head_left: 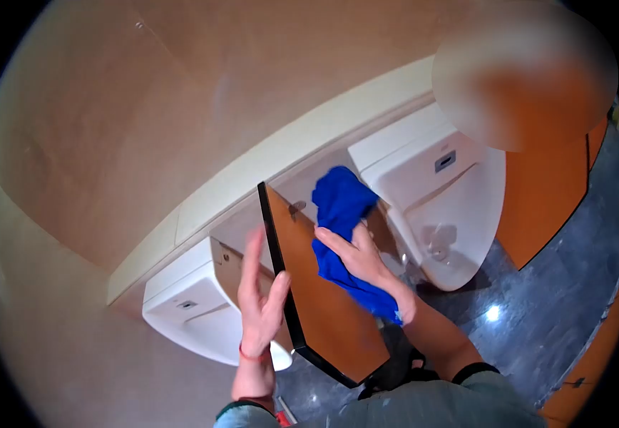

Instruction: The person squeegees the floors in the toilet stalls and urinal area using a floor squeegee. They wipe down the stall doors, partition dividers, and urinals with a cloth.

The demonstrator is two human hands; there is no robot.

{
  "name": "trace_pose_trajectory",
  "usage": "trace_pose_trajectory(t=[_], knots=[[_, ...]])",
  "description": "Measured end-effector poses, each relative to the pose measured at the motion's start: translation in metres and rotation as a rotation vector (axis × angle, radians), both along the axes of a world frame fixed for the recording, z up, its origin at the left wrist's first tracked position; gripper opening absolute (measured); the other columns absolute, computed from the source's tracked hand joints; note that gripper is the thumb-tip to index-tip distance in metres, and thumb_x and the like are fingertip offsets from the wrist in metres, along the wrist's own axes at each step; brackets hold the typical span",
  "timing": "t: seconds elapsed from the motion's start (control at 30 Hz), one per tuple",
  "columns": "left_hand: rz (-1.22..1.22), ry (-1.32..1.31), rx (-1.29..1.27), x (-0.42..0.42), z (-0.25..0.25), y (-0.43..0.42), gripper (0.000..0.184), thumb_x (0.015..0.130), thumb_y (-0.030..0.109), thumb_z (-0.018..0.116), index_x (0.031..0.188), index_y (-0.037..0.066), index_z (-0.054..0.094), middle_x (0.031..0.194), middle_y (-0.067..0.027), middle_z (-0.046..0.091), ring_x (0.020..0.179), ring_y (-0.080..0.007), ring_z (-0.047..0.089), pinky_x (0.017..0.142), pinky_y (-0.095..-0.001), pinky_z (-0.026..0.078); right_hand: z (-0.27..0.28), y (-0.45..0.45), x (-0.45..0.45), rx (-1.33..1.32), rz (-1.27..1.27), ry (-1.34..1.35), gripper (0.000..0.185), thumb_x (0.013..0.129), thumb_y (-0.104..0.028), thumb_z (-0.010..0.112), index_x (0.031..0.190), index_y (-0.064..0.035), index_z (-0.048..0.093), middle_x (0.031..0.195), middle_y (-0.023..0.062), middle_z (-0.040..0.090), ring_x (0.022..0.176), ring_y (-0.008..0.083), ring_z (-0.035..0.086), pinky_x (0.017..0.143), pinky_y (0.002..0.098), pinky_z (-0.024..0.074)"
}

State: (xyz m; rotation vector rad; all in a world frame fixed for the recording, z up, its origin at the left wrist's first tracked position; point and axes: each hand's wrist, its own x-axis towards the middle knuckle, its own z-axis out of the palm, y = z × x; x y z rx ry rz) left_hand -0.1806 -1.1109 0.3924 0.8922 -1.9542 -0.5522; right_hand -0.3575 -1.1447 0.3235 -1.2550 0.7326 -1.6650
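Note:
My right hand (358, 258) grips a blue cloth (343, 200) against the side of an orange-brown partition panel (324, 307) with a black edge. Part of the cloth hangs down along my wrist, and its upper end bunches above my fingers. On the other side of the panel, my left hand (259, 303) is raised near the black edge. Its fingers are stretched out, slightly blurred, and hold nothing. A red band circles the left wrist.
White urinals stand on both sides of the panel, one at the left (188, 321) and one at the right (459, 207). A pale ledge (281, 153) runs along the wall above them. Another orange partition (545, 200) stands farther right, over a grey floor (459, 307).

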Motion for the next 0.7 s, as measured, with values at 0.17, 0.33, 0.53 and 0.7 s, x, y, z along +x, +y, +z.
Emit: trace_pose_trajectory(t=[0.17,0.33,0.53,0.7], knots=[[0.184,0.189,0.292,-0.012,-0.035,0.073,0.066,0.084,0.011,0.054,0.141,-0.002,0.024,0.147,-0.0165,0.024,0.137,-0.0258,0.022,0.111,-0.0370,0.016,-0.063,-0.031,0.061,0.057,0.224,0.088,0.074,0.086,-0.036,0.058,0.139,0.0025,0.023,0.140,0.0200,0.031,0.131,0.0296,0.029,0.108,0.0349,0.0210],[0.493,-0.078,0.038,-0.030,-0.063,0.081,0.046,0.084,0.002,0.047,0.130,-0.005,0.045,0.143,-0.0211,0.031,0.134,-0.0282,0.029,0.109,-0.0380,0.022,-0.264,-0.013,0.098,0.608,0.177,-0.381,0.048,0.090,-0.033,0.053,0.126,-0.0021,0.048,0.109,0.0060,0.058,0.086,0.0154,0.054,0.069,0.0302,0.0463],[0.533,0.020,0.002,-0.033,-0.074,0.081,0.033,0.088,0.006,0.046,0.116,-0.007,0.056,0.138,-0.0288,0.034,0.129,-0.0378,0.036,0.104,-0.0423,0.030,-0.322,0.111,0.099,1.010,0.035,0.129,0.071,0.088,-0.036,0.054,0.134,0.0117,0.027,0.141,0.0296,0.025,0.132,0.0372,0.026,0.107,0.0396,0.0231],[0.566,0.091,0.008,-0.038,-0.079,0.081,0.028,0.085,0.005,0.045,0.106,-0.007,0.059,0.137,-0.0331,0.032,0.125,-0.0404,0.040,0.100,-0.0428,0.037,-0.174,0.094,0.075,-0.040,0.103,0.156,0.065,0.079,-0.015,0.063,0.135,-0.0009,0.033,0.144,0.0239,0.015,0.134,0.0407,0.016,0.109,0.0457,0.0148]])
